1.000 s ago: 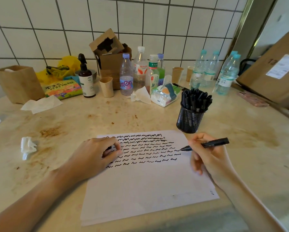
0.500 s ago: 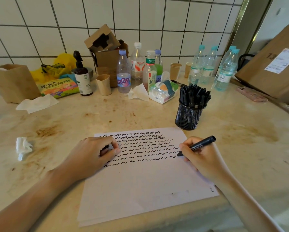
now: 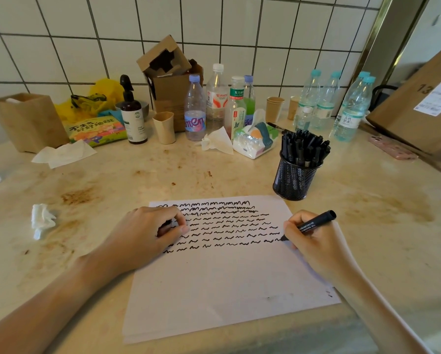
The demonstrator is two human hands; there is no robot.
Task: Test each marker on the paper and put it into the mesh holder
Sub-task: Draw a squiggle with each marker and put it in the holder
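Right hand (image 3: 314, 241) is pinching the marker (image 3: 314, 224) low on its barrel, tip marking the paper (image 3: 227, 282); likely light, rigid, slick; left hand (image 3: 147, 233), fingers curled, is pinning the sheet.

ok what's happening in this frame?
A person is testing markers. The right hand grips a black marker with its tip on the paper, at the right end of a row of squiggles. The left hand rests on the sheet's left side, fingers curled round something small and dark, possibly the cap. The mesh holder just beyond the paper is already packed with black markers.
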